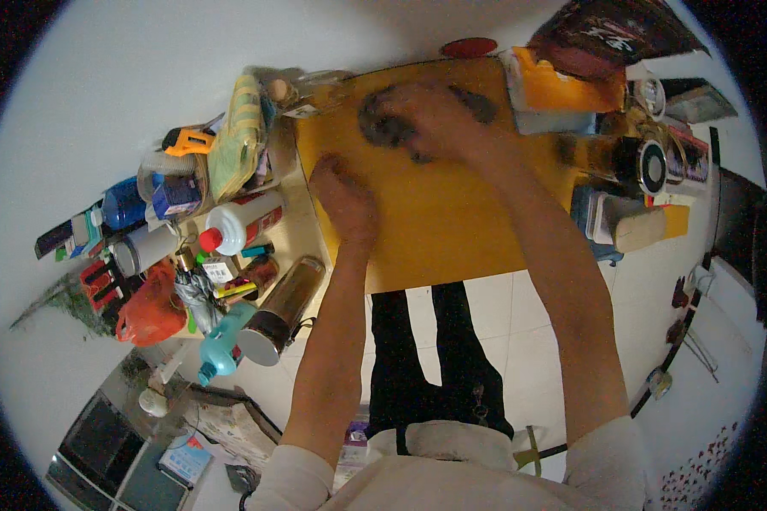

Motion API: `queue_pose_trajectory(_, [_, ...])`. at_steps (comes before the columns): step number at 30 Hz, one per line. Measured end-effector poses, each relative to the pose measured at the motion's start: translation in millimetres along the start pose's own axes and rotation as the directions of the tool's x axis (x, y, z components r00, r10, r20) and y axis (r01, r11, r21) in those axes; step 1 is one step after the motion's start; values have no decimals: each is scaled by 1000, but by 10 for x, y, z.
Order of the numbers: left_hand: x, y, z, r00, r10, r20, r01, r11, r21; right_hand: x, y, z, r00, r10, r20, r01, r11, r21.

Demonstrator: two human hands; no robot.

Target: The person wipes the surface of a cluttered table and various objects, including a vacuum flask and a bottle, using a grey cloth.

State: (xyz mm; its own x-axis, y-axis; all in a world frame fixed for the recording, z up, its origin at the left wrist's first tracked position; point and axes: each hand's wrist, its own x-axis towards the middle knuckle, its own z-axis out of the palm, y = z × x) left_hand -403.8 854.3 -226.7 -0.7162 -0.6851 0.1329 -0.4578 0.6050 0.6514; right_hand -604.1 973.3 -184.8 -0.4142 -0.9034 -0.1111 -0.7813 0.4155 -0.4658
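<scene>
A dark grey, crumpled cloth (385,121) lies on the far part of the yellow-orange tabletop (435,230). My right hand (435,123) is on top of it, with fingers curled down around it; cloth shows on both sides of the hand. Blur softens the fingertips. My left hand (347,200) is at the table's left side, curled into a loose fist. Nothing shows in it, though its fingers are partly smeared by motion.
Along the left stand a steel flask (283,311), a white bottle with red cap (243,221), a teal bottle (224,345) and a red bag (153,305). An orange box (562,81), a dark-lidded jar (631,164) and several upright books (626,221) line the right.
</scene>
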Motion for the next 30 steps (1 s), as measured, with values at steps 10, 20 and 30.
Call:
queue_pose_trajectory(10, [-35, -238, 61, 980, -184, -72, 151, 935, -321, -979, -262, -106, 993, -107, 54, 74, 901, 427])
queue_pose_trajectory(20, [35, -126, -20, 993, 67, -93, -64, 997, 30, -60, -280, -36, 966, 236, -105, -250, 958, -141])
queue_pose_trajectory(30, [47, -99, 8, 996, 42, -83, -44, 999, -27, 78, -395, 183, 977, 183, -111, -204, 951, -232])
